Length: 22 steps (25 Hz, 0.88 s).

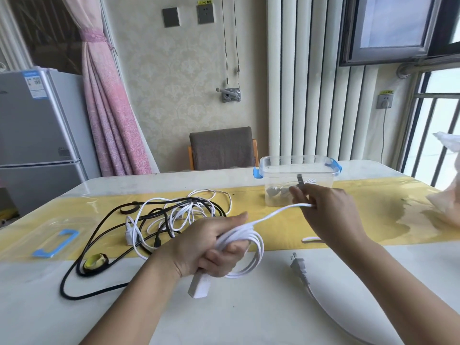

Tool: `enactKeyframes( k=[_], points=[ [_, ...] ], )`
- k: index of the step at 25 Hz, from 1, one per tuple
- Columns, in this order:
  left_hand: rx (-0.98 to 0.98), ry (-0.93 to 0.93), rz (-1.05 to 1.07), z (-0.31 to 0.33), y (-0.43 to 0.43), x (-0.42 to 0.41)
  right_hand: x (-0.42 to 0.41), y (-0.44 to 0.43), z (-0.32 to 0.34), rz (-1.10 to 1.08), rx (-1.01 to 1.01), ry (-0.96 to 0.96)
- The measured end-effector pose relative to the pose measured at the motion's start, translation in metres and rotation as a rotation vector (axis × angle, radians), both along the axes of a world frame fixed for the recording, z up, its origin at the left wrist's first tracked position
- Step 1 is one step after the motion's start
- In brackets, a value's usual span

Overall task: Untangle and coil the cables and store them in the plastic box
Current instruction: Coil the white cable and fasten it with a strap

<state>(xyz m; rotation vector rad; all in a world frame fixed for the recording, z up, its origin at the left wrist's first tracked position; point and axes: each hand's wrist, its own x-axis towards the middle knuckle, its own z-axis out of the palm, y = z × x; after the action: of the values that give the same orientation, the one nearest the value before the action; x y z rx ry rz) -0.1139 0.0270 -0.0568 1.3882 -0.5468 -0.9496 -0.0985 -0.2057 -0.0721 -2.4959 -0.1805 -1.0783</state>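
Note:
My left hand (211, 247) grips several loops of a flat white cable (251, 255), with its white socket block (200, 286) hanging below the fist. The cable runs up to my right hand (328, 212), which pinches it. Its plug (300, 266) lies on the table below my right forearm. A tangle of black and white cables (169, 215) lies to the left on the yellow runner. The clear plastic box (297, 179) with blue clips stands behind my right hand and holds a coiled white cable.
The box's clear lid (53, 241) with blue clips lies at the left on the table. A black cable with a yellow-taped coil (95, 262) sits near the front left. A plastic bag (445, 202) is at the right edge. A chair (221, 148) stands behind the table.

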Motion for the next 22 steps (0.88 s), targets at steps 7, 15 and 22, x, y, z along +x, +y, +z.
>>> enactKeyframes(
  k=[7,15,22],
  points=[
    [-0.727,0.263,-0.173,0.013,0.011,0.005,0.008,-0.003,-0.011,0.074,-0.163,0.314],
    [-1.109,0.455,0.196,0.0,0.019,0.018,-0.004,0.03,-0.02,0.117,-0.462,0.423],
    [-0.994,0.136,0.737,0.006,0.012,0.017,-0.022,0.055,-0.028,0.312,-0.606,0.493]
  ],
)
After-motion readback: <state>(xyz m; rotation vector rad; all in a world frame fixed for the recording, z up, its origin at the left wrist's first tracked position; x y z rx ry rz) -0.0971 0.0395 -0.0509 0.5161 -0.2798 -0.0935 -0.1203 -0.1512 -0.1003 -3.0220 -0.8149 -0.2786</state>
